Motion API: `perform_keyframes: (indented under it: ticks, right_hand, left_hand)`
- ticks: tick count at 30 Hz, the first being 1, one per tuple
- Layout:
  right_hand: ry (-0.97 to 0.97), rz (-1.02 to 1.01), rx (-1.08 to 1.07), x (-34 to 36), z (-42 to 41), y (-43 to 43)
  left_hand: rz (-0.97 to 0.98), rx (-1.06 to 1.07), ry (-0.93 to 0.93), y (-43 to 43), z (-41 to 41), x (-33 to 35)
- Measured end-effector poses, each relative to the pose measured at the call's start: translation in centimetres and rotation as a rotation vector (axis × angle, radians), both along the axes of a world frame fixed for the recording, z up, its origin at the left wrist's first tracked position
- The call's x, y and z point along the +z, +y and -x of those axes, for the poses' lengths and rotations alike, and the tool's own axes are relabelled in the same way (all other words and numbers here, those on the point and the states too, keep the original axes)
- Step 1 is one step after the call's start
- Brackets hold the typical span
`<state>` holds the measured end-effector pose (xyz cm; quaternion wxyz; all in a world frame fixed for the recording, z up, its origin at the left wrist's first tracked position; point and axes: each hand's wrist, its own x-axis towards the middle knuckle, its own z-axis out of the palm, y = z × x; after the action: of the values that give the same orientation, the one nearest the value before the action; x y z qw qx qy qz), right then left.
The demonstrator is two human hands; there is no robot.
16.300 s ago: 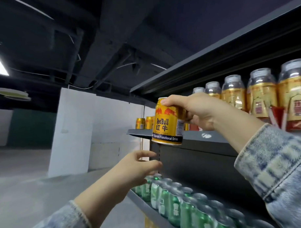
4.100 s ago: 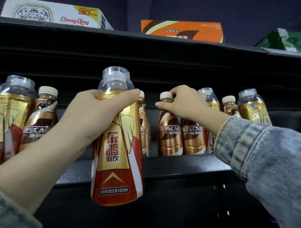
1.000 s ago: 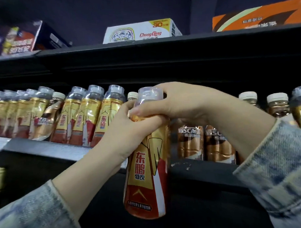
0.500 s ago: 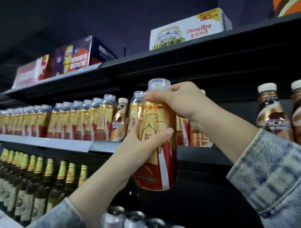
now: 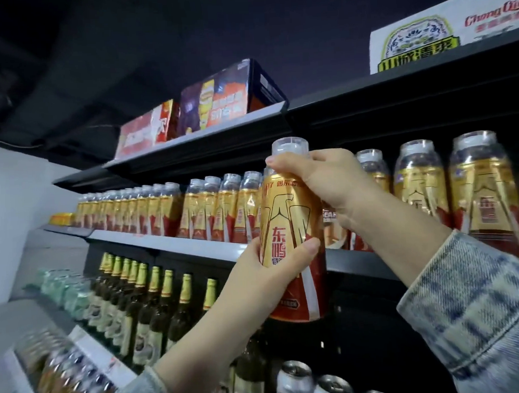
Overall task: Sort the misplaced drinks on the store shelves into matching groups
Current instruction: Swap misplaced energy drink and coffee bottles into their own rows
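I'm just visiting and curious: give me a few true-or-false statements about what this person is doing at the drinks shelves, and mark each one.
1. The left hand and right hand both grip one gold-and-red bottle. True.
2. That bottle is uncapped. False: its clear cap is on.
3. A row of matching bottles stands on the shelf behind it. True.
4. Milk cartons fill the level below. False: dark bottles with gold-foil necks stand there.
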<state>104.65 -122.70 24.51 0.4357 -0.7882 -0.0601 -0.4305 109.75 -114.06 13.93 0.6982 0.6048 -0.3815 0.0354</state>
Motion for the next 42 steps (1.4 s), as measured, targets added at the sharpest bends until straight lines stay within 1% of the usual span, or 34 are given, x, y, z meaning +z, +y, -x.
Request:
perform_keyframes:
  ticks: [6, 10, 14, 16, 20, 26, 29, 32, 37, 40, 42]
  right_hand:
    - [0.014, 0.031, 0.047, -0.5, -8.0, 3.1]
    - [0.039, 0.053, 0.063, -0.3, -15.1, 6.0]
    - [0.070, 0.060, 0.036, 1.4, -23.0, 8.2]
    - [0.081, 0.067, 0.013, 2.6, -26.6, 9.1]
    - [0.060, 0.059, -0.010, 4.9, -33.2, 10.5]
    - [0.011, 0.120, -0.154, 6.9, -41.6, 12.1]
    - [-0.028, 0.202, -0.262, 7.6, -44.8, 13.1]
    - [-0.037, 0.307, -0.369, 8.2, -47.4, 13.8]
    - [-0.034, 0.363, -0.503, 9.5, -49.6, 13.4]
    - [0.013, 0.427, -0.608, 10.1, -49.7, 13.2]
    - [0.059, 0.466, -0.671, 10.5, -49.3, 13.1]
  left_hand:
    - [0.033, 0.081, -0.021, 3.2, -6.9, -0.9]
    - [0.046, 0.132, -0.014, 6.2, -13.7, -1.1]
    - [0.013, 0.180, -0.030, 8.6, -21.1, 0.0]
    - [0.001, 0.199, -0.058, 9.7, -24.6, 0.9]
    - [-0.025, 0.217, -0.194, 11.4, -31.2, 2.1]
    - [-0.036, 0.300, -0.371, 13.3, -41.0, 2.4]
    - [-0.021, 0.334, -0.451, 13.5, -45.4, 2.8]
    - [-0.002, 0.337, -0.487, 13.3, -48.9, 3.1]
    - [-0.013, 0.408, -0.577, 12.4, -52.3, 4.3]
    - [-0.022, 0.469, -0.629, 11.5, -53.0, 4.5]
    - [-0.073, 0.543, -0.670, 10.8, -53.1, 4.4]
